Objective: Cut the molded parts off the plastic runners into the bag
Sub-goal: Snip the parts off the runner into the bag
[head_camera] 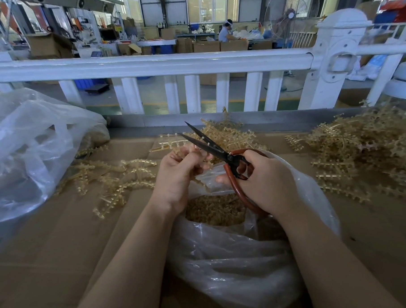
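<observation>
The translucent amber plastic runner (171,144), pinched in the left hand (177,176), should be kept over the clear plastic bag (236,257) while the black red-handled scissors (211,145), blades parted, grasped by the right hand (266,181), are closed at each part's base.

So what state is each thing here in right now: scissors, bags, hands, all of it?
scissors: blades open, pointing away
left hand: pinches a runner at the blades
right hand: grips the scissors' red handles
front bag: mouth open, cut parts inside
left bag: crumpled, lying beside
right runner pile: heaped, tangled
</observation>
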`<state>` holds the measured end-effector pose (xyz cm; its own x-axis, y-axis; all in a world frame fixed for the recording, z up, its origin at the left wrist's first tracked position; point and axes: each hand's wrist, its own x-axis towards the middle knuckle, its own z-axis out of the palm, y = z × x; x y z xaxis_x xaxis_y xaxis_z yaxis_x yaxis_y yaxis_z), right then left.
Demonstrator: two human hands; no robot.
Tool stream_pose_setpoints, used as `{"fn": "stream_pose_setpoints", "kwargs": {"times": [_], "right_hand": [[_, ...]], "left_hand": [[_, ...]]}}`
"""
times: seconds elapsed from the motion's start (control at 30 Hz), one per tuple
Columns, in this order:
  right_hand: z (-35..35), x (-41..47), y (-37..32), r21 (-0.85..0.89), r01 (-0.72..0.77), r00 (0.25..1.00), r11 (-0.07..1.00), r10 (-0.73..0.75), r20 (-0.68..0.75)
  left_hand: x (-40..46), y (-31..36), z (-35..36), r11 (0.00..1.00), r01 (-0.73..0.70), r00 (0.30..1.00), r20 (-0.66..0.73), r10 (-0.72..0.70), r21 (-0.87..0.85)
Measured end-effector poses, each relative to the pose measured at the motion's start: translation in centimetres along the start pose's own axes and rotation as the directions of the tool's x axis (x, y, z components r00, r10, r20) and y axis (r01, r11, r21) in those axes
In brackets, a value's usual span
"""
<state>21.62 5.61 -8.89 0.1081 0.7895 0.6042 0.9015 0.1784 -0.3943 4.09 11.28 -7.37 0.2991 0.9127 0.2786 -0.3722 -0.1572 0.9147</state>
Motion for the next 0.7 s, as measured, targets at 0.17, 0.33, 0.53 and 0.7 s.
{"fn": "stream_pose_setpoints", "kwargs": {"times": [0.17,0.33,0.53,0.7], "right_hand": [[0.04,0.01,-0.08,0.034,-0.012,1.0,0.999,0.011,0.008],[0.11,0.09,-0.04,0.047,-0.012,0.999,0.999,0.01,0.038],[-0.02,0.14,-0.19,0.036,-0.034,0.997,0.999,0.031,0.074],[-0.05,0.21,-0.14,0.012,-0.021,0.998,1.0,0.02,0.066]], "left_hand": [[-0.13,0.13,0.03,1.0,0.019,1.0,0.01,-0.019,-0.02],[-0.19,0.25,0.14,0.999,0.039,0.999,-0.028,-0.04,-0.034],[-0.16,0.26,0.09,0.997,0.053,0.997,-0.05,-0.056,-0.046],[-0.1,0.45,0.2,0.997,0.053,0.998,-0.031,-0.054,-0.053]]}}
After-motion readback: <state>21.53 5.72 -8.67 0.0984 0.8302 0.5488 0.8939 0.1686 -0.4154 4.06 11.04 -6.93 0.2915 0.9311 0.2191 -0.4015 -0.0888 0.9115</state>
